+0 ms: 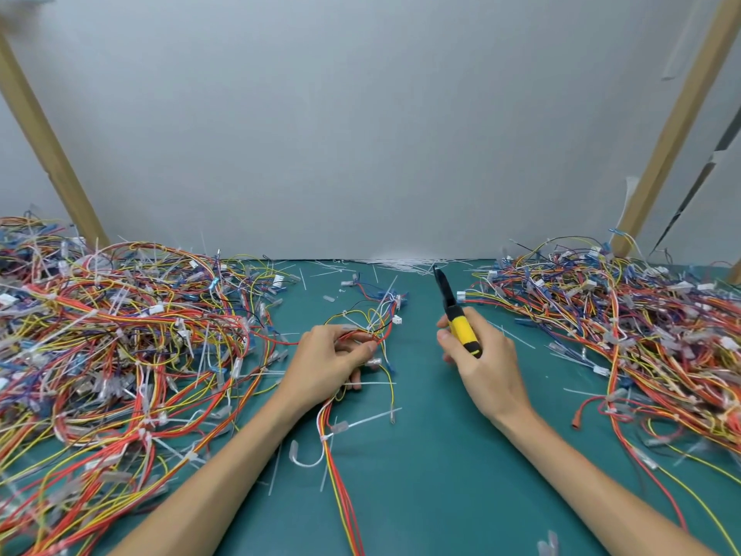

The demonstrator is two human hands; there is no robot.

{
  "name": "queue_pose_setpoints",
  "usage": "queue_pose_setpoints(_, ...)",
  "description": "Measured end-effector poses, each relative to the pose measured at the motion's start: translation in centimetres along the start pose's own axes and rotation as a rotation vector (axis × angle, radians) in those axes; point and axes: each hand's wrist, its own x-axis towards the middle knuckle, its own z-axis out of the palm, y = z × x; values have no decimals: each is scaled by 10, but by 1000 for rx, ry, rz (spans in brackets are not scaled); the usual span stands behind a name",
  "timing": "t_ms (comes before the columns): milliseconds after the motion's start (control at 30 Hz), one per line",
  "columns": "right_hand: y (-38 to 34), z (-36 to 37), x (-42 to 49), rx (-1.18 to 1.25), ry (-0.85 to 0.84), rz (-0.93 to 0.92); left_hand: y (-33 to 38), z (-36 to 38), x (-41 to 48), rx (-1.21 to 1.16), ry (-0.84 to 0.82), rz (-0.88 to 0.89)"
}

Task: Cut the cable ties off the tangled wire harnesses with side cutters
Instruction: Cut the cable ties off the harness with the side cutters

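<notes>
The green surface (441, 495) has one open lane down its middle, running from the near edge to the far edge where it meets a pale wall (361, 114). Two heaps of tangled wire harnesses hem that lane in: the left heap (120, 335) spreads to the left border of the view, and the right heap (641, 327) reaches the right border. Two slanted wooden posts, the left post (44, 142) and the right post (677, 122), rise behind the heaps. Two bare hands work in the lane. The left hand (333, 355) curls its fingers around one separate harness (373, 327) of red, yellow and black wires, whose tail trails back toward the near edge. The right hand (481, 367) grips one pair of side cutters (461, 319) by the yellow handle, with the black jaws pointing toward the far edge and clear of the harness; a strip of bare green lies between the two hands. A drift of cut white cable ties (409, 263) lies along the far edge, too many to count, and loose ties are scattered through the lane, one long tie (369, 421) just beside the left forearm.
</notes>
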Motion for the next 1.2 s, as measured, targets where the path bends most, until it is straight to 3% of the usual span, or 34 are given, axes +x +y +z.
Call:
queue_pose_setpoints(300,2,1,0,-122,1,-20,-3,2,1,-38,-10,1)
queue_pose_setpoints(567,1,0,0,17,-95,17,-7,3,4,-58,13,-4)
queue_pose_setpoints(800,-1,4,-6,-292,-125,-186,-7,4,5,-43,23,11)
queue_pose_setpoints(1067,1,5,-6,-603,-31,-66,-2,3,3,-21,80,45)
queue_pose_setpoints(1200,-4,7,-10,-662,-51,-149,0,3,2,-1,186,117)
